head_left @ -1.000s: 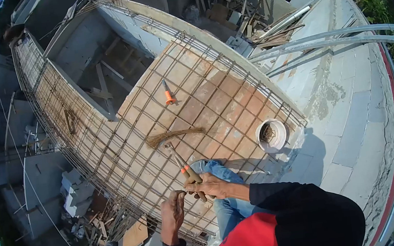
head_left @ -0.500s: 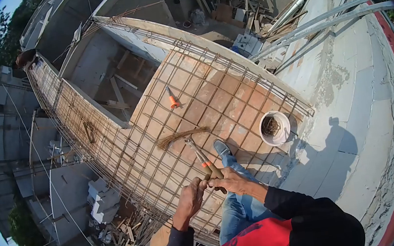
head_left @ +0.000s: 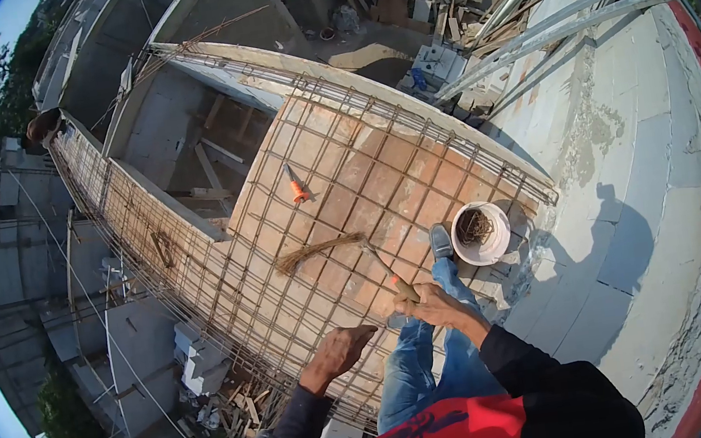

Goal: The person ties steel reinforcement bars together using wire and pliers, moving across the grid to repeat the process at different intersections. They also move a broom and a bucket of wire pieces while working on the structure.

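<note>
My right hand (head_left: 438, 306) grips the handles of long pincers (head_left: 402, 286). Orange bands mark the handles, and the metal jaws point up toward a bundle of thin tie wire (head_left: 315, 251) lying on the rebar mesh (head_left: 269, 229). Lower and to the left, my left hand (head_left: 337, 355) hovers over the mesh, apart from the pincers. Its fingers are curled together; whatever they may hold is hidden. A tool with an orange handle (head_left: 298, 193) lies farther off on the mesh.
A white bucket (head_left: 503, 237) with rusty wire pieces stands beside my shoe (head_left: 441, 241). A pale block wall (head_left: 658, 155) rises at right. Left of the mesh, a deep opening (head_left: 215, 152) drops down. Another person (head_left: 44, 125) is at the far left.
My left hand has come away from the pincers and moved down. My right hand has carried the pincers rightward, and their handles have closed together. One foot has stepped right, close to the bucket.
</note>
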`<state>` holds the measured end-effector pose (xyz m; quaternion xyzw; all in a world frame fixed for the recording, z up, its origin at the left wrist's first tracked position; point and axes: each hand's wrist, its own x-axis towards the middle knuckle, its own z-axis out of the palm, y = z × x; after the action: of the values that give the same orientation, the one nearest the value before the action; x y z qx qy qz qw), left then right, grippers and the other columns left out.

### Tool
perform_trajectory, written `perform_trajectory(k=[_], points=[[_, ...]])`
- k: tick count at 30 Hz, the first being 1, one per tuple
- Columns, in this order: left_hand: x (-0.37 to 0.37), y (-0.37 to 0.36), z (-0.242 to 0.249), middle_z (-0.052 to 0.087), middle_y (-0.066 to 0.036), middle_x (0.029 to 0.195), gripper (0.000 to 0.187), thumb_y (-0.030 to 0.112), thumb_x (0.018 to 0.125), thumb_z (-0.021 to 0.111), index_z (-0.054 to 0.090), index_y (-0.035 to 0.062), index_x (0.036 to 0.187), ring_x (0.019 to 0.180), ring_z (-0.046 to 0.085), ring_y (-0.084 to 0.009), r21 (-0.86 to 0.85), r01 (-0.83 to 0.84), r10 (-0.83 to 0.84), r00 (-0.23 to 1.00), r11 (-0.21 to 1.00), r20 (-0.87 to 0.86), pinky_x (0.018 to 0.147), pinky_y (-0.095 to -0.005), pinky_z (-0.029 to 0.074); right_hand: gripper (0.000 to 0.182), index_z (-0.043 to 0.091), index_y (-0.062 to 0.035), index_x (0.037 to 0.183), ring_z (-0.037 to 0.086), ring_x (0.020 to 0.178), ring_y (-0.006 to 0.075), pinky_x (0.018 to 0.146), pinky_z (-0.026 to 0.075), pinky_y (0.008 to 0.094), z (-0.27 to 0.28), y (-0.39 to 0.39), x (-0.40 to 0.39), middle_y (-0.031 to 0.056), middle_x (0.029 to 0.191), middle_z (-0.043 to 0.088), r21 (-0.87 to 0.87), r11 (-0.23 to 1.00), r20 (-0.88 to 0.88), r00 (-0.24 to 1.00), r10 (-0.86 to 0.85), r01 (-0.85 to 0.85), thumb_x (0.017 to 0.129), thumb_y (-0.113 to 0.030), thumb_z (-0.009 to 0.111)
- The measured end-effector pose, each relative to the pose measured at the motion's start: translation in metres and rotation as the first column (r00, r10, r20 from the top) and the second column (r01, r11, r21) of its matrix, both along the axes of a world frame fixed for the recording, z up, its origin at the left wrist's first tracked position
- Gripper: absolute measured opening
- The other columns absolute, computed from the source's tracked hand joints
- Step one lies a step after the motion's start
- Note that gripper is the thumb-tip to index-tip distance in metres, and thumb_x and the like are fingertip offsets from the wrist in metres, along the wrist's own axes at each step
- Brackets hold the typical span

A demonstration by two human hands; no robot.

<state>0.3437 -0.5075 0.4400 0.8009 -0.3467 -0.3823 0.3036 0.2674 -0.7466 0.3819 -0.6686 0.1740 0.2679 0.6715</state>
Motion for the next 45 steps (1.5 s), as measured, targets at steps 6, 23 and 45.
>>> perform_trajectory(k=[6,23,45], points=[[-0.020,-0.010,-0.049,0.066,-0.022,0.091,0.029,0.024,0.095,0.049,0.067,0.0014,0.101,0.086,0.065,-0.0367,0.331,-0.333,0.358,0.933,0.883,-0.017,0.073,-0.0404,0.051,0.033,0.064,-0.0017,0.088,0.053,0.058,0.0166,0.055,0.043,0.0347,-0.169,-0.069,-0.065,0.0059,0.067,0.057,0.110,0.883,-0.095,0.889,-0.448,0.457,0.086,-0.035,0.065],[-0.086,-0.102,-0.164,0.066,-0.021,0.086,0.028,0.029,0.095,0.050,0.065,0.0078,0.104,0.083,0.065,-0.0375,0.668,-0.237,0.446,0.881,0.706,-0.158,0.071,-0.0431,0.050,0.054,0.048,-0.0064,0.131,0.056,0.104,0.0331,0.087,0.048,0.0400,-0.408,-0.328,-0.123,0.0185,0.108,0.058,-0.877,0.464,-0.319,0.876,-0.362,-0.127,0.080,-0.015,0.061],[-0.159,-0.004,-0.252,0.063,-0.026,0.087,0.027,0.029,0.095,0.047,0.063,0.0092,0.104,0.082,0.060,-0.0443,0.710,-0.436,0.697,0.709,0.553,-0.107,0.073,-0.0519,0.046,0.045,0.050,-0.0070,0.125,0.054,0.106,0.0262,0.087,0.047,0.0402,-0.511,-0.266,-0.117,0.0121,0.131,0.049,-0.891,0.420,0.088,0.974,-0.211,0.171,0.084,-0.022,0.064]])
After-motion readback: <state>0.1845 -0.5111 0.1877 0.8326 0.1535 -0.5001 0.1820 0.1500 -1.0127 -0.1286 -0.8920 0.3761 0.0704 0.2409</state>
